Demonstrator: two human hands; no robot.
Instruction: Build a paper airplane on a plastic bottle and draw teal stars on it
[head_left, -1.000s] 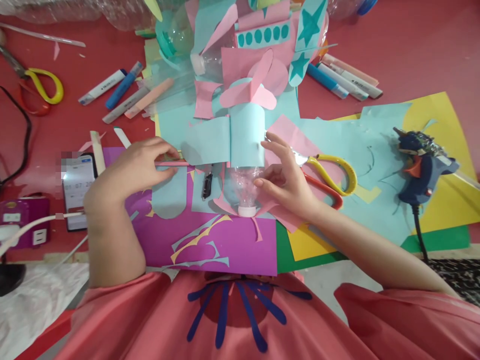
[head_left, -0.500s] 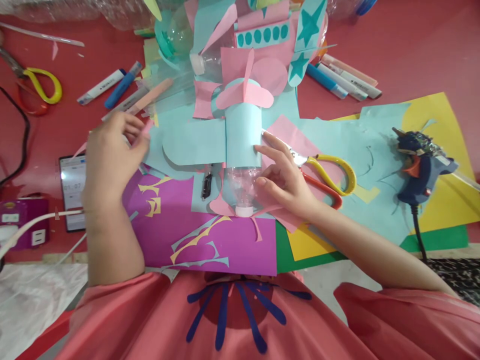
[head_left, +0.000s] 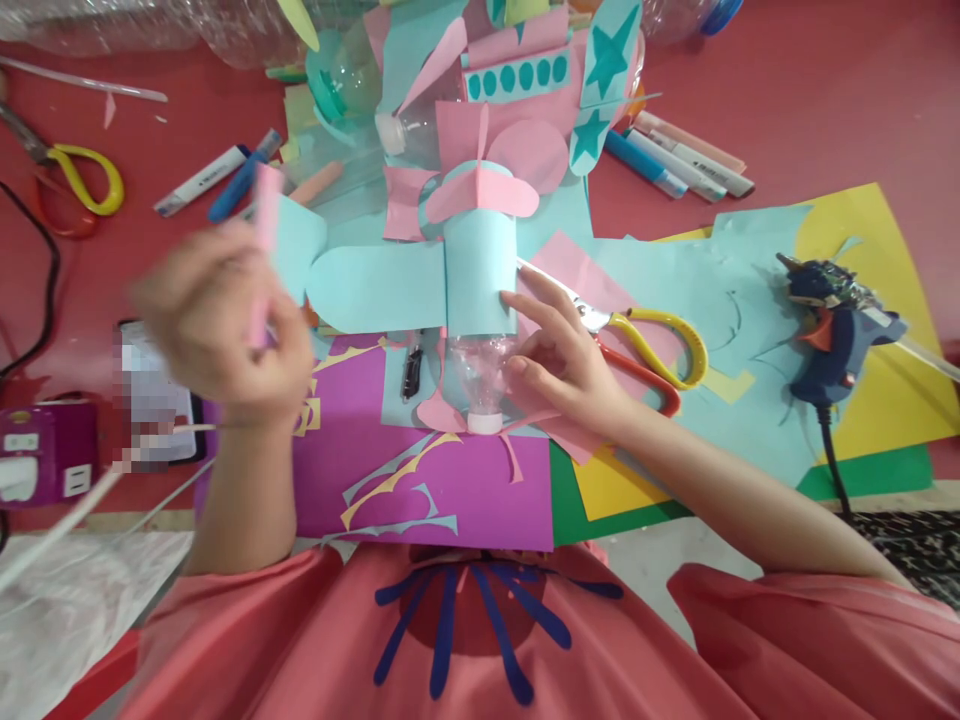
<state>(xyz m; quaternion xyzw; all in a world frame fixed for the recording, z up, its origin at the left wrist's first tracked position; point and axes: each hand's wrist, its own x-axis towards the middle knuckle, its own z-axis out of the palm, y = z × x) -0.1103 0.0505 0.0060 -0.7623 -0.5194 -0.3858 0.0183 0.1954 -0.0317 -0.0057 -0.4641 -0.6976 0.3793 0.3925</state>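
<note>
The left hand [head_left: 225, 330], blurred, gripped a pink strip [head_left: 268, 205] above the worktop [head_left: 840, 90], with blue paper [head_left: 300, 235] just beside it (whether joined, I couldn't tell). The right hand [head_left: 562, 360], its fingers loosely spread, rested against the bottle [head_left: 480, 365], which lay in the middle, white cap [head_left: 485, 423] toward the person, wrapped in a blue sleeve [head_left: 480, 275]. Scissors [head_left: 596, 318] lay beside that hand; a glue gun [head_left: 844, 350] lay farther right.

The single view comes from the wearer's head, facing forward and down at the table [head_left: 847, 90] from close above, with the shirt [head_left: 330, 640] at six o'clock and a bottle [head_left: 673, 16] toward one.
</note>
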